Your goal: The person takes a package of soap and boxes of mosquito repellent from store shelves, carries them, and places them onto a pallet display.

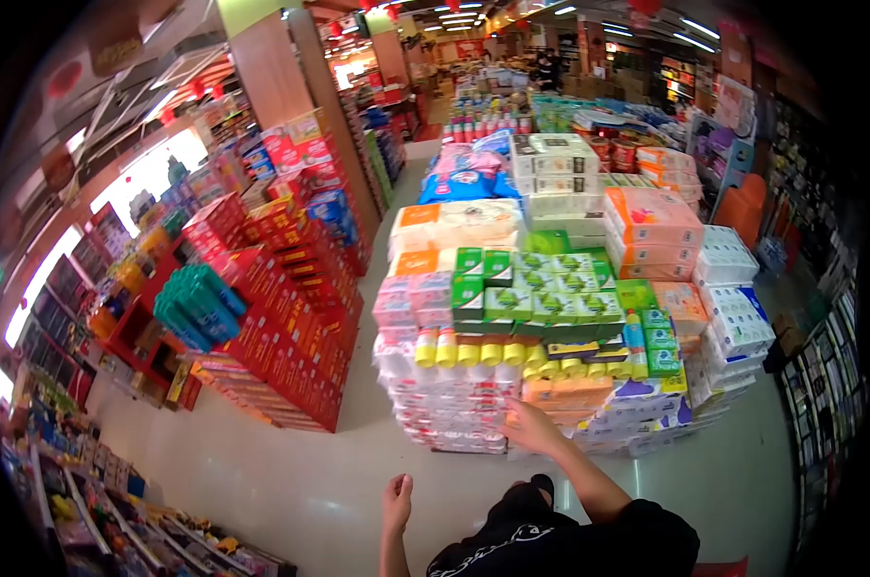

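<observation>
My right hand [532, 429] reaches to the front of a large display stack, its fingers stretched out at the edge between plastic-wrapped white-and-red packs [454, 404] and orange packs [567, 392]. Whether the fingertips touch the packs I cannot tell. My left hand [397, 499] hangs over the floor in front of the stack, fingers curled in, with nothing visible in it. Above my right hand runs a row of yellow-and-white rolled packs [478, 352]. Green-and-white boxes [555, 300] lie on top of them.
Red boxes [281, 356] form a tall stack on the left, with teal packs [199, 306] on it. A pale, shiny floor [300, 486] runs between the displays. Shelves [829, 413] line the right side, and more goods [88, 510] fill the lower left.
</observation>
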`<state>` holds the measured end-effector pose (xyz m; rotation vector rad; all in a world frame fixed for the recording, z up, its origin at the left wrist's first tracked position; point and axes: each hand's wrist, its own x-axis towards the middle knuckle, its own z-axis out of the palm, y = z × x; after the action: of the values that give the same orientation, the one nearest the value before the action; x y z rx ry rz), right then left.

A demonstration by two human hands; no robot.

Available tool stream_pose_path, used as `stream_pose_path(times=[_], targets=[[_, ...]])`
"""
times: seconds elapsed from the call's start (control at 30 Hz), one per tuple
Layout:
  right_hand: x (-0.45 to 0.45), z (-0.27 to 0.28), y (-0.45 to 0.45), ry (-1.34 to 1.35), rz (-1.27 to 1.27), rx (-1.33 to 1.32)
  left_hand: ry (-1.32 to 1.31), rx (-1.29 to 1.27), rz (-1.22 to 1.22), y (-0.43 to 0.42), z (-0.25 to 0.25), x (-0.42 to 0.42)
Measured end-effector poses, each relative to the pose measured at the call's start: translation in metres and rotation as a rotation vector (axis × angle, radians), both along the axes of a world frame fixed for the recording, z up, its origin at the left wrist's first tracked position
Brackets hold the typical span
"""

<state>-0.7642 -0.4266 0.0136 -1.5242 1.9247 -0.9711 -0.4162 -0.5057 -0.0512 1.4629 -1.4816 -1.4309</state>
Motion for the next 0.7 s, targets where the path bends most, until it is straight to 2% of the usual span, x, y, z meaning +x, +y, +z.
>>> stream_pose_path(times=[0.07, 0.17, 0.33, 0.47, 0.7], targets=[[0.042, 0.001, -0.017, 0.008, 0.096, -0.048, -0.003, 0.040, 0.058, 0.013, -0.001, 0.042], [0.115, 0.034, -0.034, -0.072, 0.311, -0.014, 0.052, 0.049, 0.130, 0.037, 0.000, 0.101], [0.219, 0.018, -0.089, 0.066, 0.666, 0.009, 0.194, 0.065, 0.317, 0.087, -0.001, 0.188], [0.324, 0.042, -0.133, 0.093, 0.891, 0.025, 0.218, 0.017, 0.549, 0.123, -0.009, 0.252], [0.562, 0.039, -0.150, -0.018, 1.418, -0.012, 0.179, -0.045, 1.033, 0.202, -0.009, 0.375]])
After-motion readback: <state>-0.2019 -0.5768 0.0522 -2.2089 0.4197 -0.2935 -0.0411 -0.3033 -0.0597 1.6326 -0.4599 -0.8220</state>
